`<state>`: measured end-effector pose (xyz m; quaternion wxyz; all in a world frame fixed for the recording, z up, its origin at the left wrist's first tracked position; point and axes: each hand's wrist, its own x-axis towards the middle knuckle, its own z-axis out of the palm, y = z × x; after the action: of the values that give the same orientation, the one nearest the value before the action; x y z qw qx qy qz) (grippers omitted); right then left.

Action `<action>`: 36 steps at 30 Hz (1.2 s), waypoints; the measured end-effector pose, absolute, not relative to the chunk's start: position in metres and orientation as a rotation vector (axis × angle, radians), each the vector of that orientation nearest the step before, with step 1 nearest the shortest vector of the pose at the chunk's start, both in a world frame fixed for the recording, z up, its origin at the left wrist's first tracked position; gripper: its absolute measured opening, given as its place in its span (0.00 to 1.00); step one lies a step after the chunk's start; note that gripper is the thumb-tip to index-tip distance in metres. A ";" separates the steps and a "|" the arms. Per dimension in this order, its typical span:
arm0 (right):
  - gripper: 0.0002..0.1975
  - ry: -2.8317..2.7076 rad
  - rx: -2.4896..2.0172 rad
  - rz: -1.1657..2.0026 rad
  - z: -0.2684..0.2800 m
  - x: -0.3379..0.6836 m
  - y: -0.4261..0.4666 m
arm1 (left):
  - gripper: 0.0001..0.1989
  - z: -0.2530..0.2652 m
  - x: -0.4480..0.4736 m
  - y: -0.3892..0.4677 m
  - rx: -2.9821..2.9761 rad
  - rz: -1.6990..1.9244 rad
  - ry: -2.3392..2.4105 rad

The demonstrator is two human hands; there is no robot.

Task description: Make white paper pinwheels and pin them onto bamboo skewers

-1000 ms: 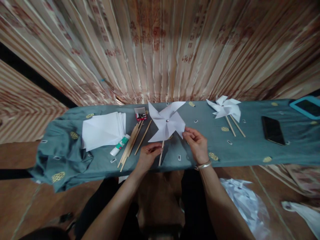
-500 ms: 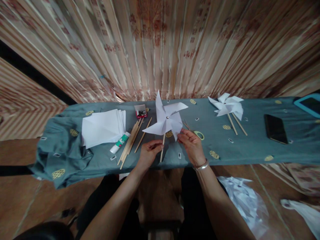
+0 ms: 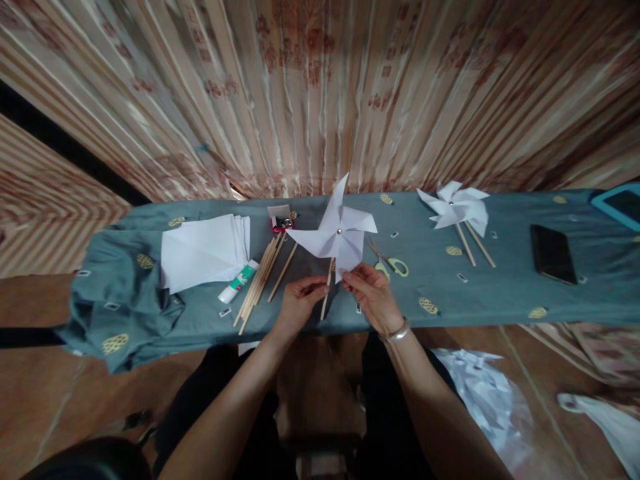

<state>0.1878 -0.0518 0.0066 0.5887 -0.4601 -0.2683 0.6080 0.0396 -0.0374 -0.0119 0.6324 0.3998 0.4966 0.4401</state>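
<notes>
A white paper pinwheel (image 3: 327,235) with a silver pin at its centre is held upright over the table. My left hand (image 3: 301,301) is closed on its wooden stick, thumb and fingers pinching it below the blades. My right hand (image 3: 373,293), with a silver bangle at the wrist, pinches the tip of the lowest blade. Just right of the pinwheel lie scissors (image 3: 395,265) with pale green handles. Left of my left hand is a bundle of wooden sticks (image 3: 260,280), with a single stick (image 3: 283,272) apart from it.
Left on the cloth-covered table (image 3: 475,300) are white paper sheets (image 3: 205,250), a glue stick (image 3: 237,283) and a small box of pins (image 3: 281,219). Finished pinwheels (image 3: 457,207), a black phone (image 3: 553,253) and a blue-edged device (image 3: 620,205) are at right. A plastic bag (image 3: 483,393) of paper lies below.
The pinwheel's blades have turned clockwise on the stick. My right hand has moved left and slightly down with the blade tip, uncovering more of the scissors. My left hand keeps its hold.
</notes>
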 end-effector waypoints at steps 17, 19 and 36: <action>0.14 -0.647 -1.046 1.435 0.010 0.188 -0.053 | 0.13 -0.014 0.040 -0.038 0.925 1.004 1.118; 0.14 -0.620 -1.027 1.460 0.012 0.190 -0.054 | 0.13 -0.014 0.040 -0.038 0.931 1.003 1.124; 0.16 -0.729 -1.084 1.487 0.011 0.191 -0.054 | 0.15 -0.014 0.042 -0.037 0.914 0.983 1.092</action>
<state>0.1911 -0.0544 0.0110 0.5490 -0.4578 -0.3078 0.6279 0.0416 -0.0374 -0.0145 0.6486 0.4019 0.4806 0.4323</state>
